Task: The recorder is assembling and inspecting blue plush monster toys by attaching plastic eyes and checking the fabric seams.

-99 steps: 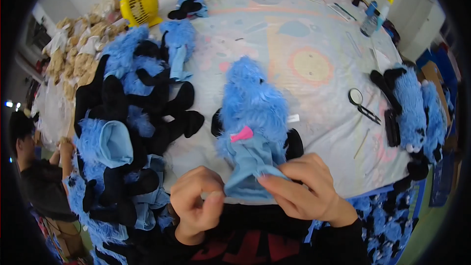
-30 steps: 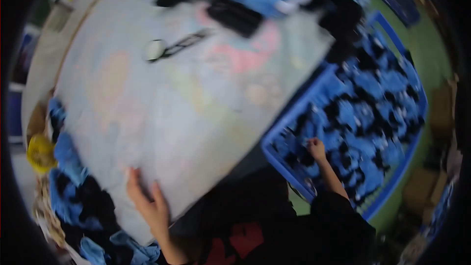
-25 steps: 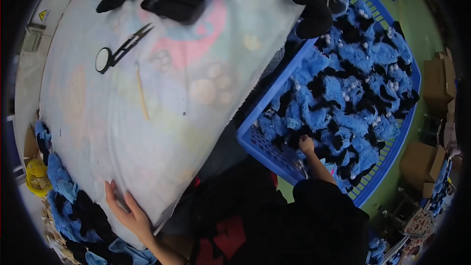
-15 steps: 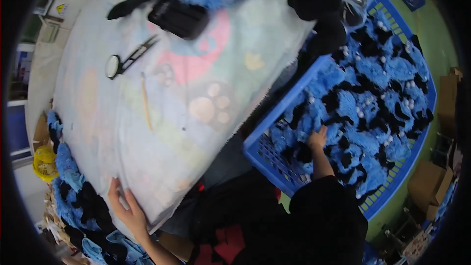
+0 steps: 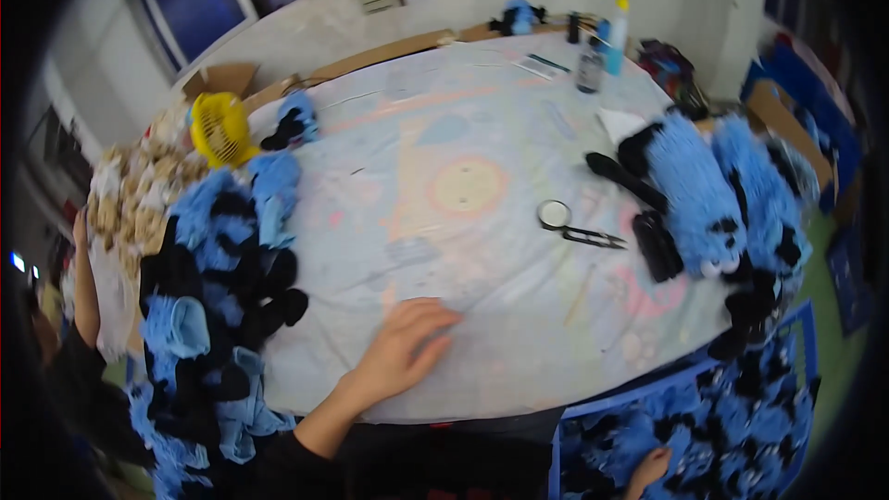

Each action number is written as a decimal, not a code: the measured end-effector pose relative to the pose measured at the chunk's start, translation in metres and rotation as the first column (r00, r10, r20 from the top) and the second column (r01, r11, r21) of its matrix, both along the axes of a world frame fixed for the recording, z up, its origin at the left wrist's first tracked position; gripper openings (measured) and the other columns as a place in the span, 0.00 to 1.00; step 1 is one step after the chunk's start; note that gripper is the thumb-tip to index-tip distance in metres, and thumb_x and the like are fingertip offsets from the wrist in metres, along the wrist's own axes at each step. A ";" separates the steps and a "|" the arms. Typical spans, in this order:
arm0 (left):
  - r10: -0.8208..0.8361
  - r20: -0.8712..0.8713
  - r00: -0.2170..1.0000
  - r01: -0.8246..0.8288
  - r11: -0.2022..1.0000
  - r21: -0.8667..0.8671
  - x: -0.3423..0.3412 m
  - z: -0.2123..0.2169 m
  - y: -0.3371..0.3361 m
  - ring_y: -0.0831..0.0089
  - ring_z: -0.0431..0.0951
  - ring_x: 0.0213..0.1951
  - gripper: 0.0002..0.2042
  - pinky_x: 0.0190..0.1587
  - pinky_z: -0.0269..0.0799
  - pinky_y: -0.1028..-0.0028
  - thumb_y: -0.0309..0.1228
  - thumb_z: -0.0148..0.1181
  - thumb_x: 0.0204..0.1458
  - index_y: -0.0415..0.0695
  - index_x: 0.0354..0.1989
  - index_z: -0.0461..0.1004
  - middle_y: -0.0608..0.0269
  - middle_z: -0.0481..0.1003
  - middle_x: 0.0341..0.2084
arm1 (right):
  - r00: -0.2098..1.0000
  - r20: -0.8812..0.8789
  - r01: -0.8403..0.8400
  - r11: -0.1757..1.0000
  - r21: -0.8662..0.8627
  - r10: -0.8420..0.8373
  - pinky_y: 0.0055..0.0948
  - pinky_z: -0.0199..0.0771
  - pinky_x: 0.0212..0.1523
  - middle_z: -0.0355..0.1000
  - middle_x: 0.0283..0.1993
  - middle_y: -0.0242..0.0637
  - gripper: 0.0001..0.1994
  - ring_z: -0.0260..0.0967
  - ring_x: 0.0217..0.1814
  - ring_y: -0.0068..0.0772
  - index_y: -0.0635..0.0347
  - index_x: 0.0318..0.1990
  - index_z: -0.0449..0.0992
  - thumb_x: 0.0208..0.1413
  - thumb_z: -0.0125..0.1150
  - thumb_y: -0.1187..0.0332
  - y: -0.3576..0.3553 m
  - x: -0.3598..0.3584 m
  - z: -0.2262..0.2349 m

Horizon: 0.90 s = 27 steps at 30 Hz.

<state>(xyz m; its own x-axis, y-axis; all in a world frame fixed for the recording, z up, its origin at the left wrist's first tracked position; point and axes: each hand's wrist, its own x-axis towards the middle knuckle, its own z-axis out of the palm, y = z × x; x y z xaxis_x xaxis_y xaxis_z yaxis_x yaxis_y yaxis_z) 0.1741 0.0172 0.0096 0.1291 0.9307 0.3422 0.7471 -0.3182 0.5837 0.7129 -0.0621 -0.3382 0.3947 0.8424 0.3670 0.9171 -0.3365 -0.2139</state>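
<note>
My left hand (image 5: 407,347) is over the near part of the cloth-covered table (image 5: 482,315), fingers stretched out to the right and nothing in them. My right hand (image 5: 652,468) reaches into the blue plastic basket (image 5: 554,449) at the lower right, its fingers closed against a blue plush piece (image 5: 634,440); their tips are partly hidden. Around it lie several blue and black furry plush pieces with white eyes. On the table to the right of my left hand are black thread snips (image 5: 593,238) with a round finger loop, a thin wooden stick (image 5: 581,296) and a black boxy object (image 5: 656,246).
Blue and black plush pieces (image 5: 218,222) heap along the table's left edge, beside a yellow basket (image 5: 220,130) and beige plush pieces (image 5: 139,190). Larger blue plush toys (image 5: 699,190) lie at the right. Bottles (image 5: 616,37) stand far back. Another person's arm (image 5: 86,292) shows at far left.
The view has swung left and up, showing the whole table and the far wall. My left hand has left the cloth's near edge and lies further in over the table. My right hand stays in the basket.
</note>
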 end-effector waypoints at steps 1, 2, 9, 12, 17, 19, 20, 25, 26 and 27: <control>-0.065 0.058 0.996 0.066 0.998 -0.024 0.002 0.005 0.006 0.60 0.66 0.49 0.14 0.52 0.61 0.68 0.23 0.53 0.47 0.41 0.44 0.70 0.58 0.70 0.41 | 0.998 0.052 0.026 0.995 0.094 -0.031 0.37 0.68 0.34 0.71 0.36 0.51 0.12 0.68 0.30 0.50 0.68 0.40 0.71 0.54 0.45 0.69 0.008 -0.003 0.048; -0.110 0.092 0.990 0.110 0.994 0.000 0.000 0.007 0.009 0.60 0.65 0.49 0.14 0.52 0.61 0.68 0.24 0.53 0.47 0.41 0.44 0.70 0.58 0.70 0.42 | 0.995 0.085 0.029 0.981 0.193 -0.046 0.37 0.68 0.36 0.71 0.37 0.51 0.12 0.67 0.32 0.49 0.68 0.40 0.71 0.55 0.44 0.70 0.020 -0.011 0.090; -0.265 0.256 0.930 0.225 0.959 0.173 -0.029 0.005 0.015 0.63 0.65 0.49 0.13 0.51 0.61 0.69 0.29 0.46 0.55 0.40 0.47 0.66 0.57 0.68 0.42 | 0.974 0.107 0.058 0.679 0.731 -0.198 0.34 0.63 0.48 0.69 0.41 0.49 0.13 0.66 0.43 0.47 0.66 0.42 0.70 0.59 0.37 0.73 0.046 -0.076 0.298; -0.157 0.724 0.671 0.242 0.970 -0.014 -0.042 0.006 0.004 0.68 0.67 0.47 0.16 0.49 0.62 0.72 0.34 0.45 0.57 0.40 0.50 0.65 0.59 0.68 0.43 | 0.748 -0.337 -0.161 0.649 0.744 0.572 0.37 0.63 0.48 0.69 0.43 0.46 0.15 0.66 0.42 0.41 0.64 0.46 0.70 0.59 0.38 0.68 0.073 -0.143 0.334; 0.304 0.949 0.089 0.422 0.851 -0.312 -0.060 0.007 -0.018 0.74 0.67 0.46 0.20 0.46 0.64 0.75 0.40 0.45 0.57 0.41 0.54 0.61 0.61 0.68 0.44 | 0.132 -0.685 -0.640 0.589 0.493 0.717 0.29 0.58 0.43 0.66 0.36 0.39 0.10 0.60 0.37 0.31 0.63 0.36 0.69 0.56 0.42 0.69 0.114 -0.409 0.463; 0.435 0.899 -0.053 0.498 0.792 -0.354 -0.074 0.006 -0.022 0.75 0.68 0.45 0.21 0.46 0.65 0.76 0.41 0.45 0.57 0.42 0.55 0.60 0.61 0.68 0.45 | -0.031 -0.842 -0.844 0.437 0.310 0.539 0.22 0.55 0.40 0.64 0.31 0.36 0.08 0.57 0.34 0.26 0.63 0.29 0.68 0.53 0.44 0.70 0.096 -0.426 0.432; 0.416 0.906 -0.075 0.472 0.815 -0.335 -0.083 0.003 -0.023 0.74 0.66 0.47 0.22 0.48 0.62 0.74 0.41 0.46 0.57 0.43 0.56 0.60 0.60 0.67 0.46 | -0.081 -0.906 -0.920 0.320 0.229 0.415 0.19 0.54 0.39 0.64 0.29 0.34 0.08 0.55 0.32 0.24 0.63 0.25 0.68 0.52 0.45 0.71 0.090 -0.423 0.410; 0.242 0.969 -0.043 0.311 0.925 -0.217 -0.103 -0.013 -0.027 0.67 0.65 0.51 0.23 0.56 0.57 0.68 0.43 0.43 0.56 0.47 0.58 0.57 0.58 0.65 0.49 | -0.179 -0.925 -0.982 -0.007 0.188 0.334 0.27 0.62 0.43 0.67 0.42 0.36 0.16 0.61 0.38 0.23 0.63 0.51 0.66 0.58 0.44 0.65 0.119 -0.394 0.333; 0.260 0.964 -0.055 0.288 0.929 -0.234 -0.101 -0.014 -0.022 0.67 0.65 0.51 0.23 0.56 0.57 0.68 0.43 0.43 0.56 0.47 0.58 0.57 0.58 0.65 0.49 | -0.182 -0.933 -0.983 -0.029 0.182 0.310 0.27 0.62 0.43 0.67 0.42 0.36 0.16 0.61 0.38 0.23 0.63 0.51 0.66 0.58 0.44 0.65 0.114 -0.393 0.327; 0.221 0.974 -0.044 0.340 0.920 -0.194 -0.097 -0.014 -0.017 0.67 0.65 0.50 0.23 0.56 0.57 0.68 0.41 0.42 0.55 0.46 0.58 0.57 0.57 0.66 0.49 | -0.343 -0.930 -0.939 -0.012 0.344 0.132 0.23 0.62 0.41 0.66 0.42 0.35 0.17 0.60 0.38 0.22 0.63 0.52 0.65 0.57 0.47 0.67 0.106 -0.389 0.325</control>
